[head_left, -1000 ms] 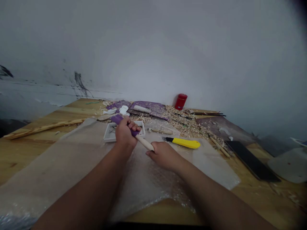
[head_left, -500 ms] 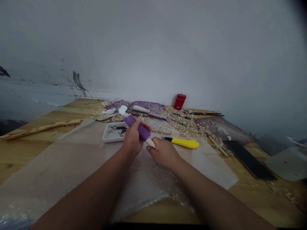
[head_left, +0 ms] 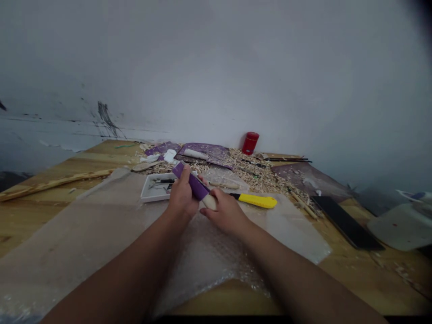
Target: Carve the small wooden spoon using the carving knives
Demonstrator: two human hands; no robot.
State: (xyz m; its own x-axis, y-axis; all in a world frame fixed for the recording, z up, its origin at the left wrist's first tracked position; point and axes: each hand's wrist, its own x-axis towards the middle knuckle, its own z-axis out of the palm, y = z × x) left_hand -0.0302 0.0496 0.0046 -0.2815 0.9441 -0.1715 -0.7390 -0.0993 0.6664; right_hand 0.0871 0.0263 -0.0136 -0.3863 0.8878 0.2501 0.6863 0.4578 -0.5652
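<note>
Head view: a white tray (head_left: 146,194) is sitting just left of the left hand (head_left: 182,198), which is gripping a wooden handle (head_left: 209,202) above bubble wrap (head_left: 216,265). Purple wrap (head_left: 195,185) is covering most of the handle, leaving its tip bare against the curled right hand (head_left: 224,211), while a yellow cutter (head_left: 256,201) is lying just right.

Pale wooden handle (head_left: 199,188), purple-sleeved, slanting above the bubble wrap; left hand (head_left: 182,198) grips the sleeve, right hand (head_left: 224,211) against the bare tip.

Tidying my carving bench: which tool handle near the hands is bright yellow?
The yellow utility knife lying on clear bubble wrap; the purple and pale wood handle is instead held by the left hand and right hand.
</note>
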